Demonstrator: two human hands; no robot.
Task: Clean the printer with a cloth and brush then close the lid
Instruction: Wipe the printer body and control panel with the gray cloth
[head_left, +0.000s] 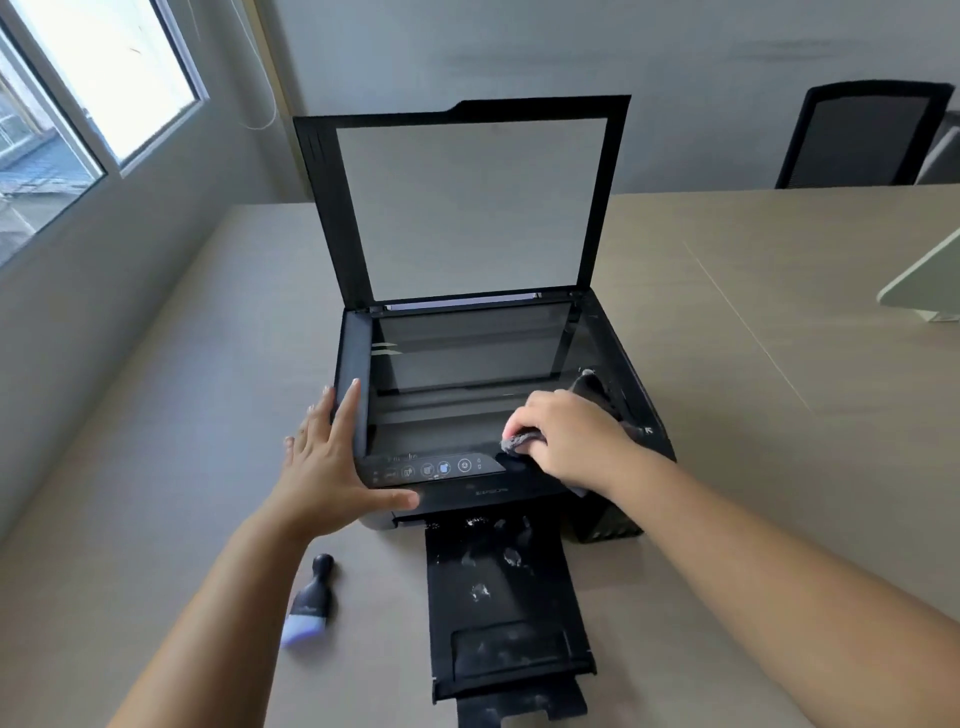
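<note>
Here, right hand (566, 441) grips cloth (519, 443) on printer (623, 374); left hand (332, 462) fingers flat, bracing it.

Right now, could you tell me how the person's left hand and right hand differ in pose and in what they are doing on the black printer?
The left hand lies flat with straight fingers against the black printer's left front corner, holding nothing; the right hand is curled round a grey cloth. The left hand rests on the casing's edge, while the right hand presses the cloth at the scanner glass's front right. Both touch the printer.
</note>
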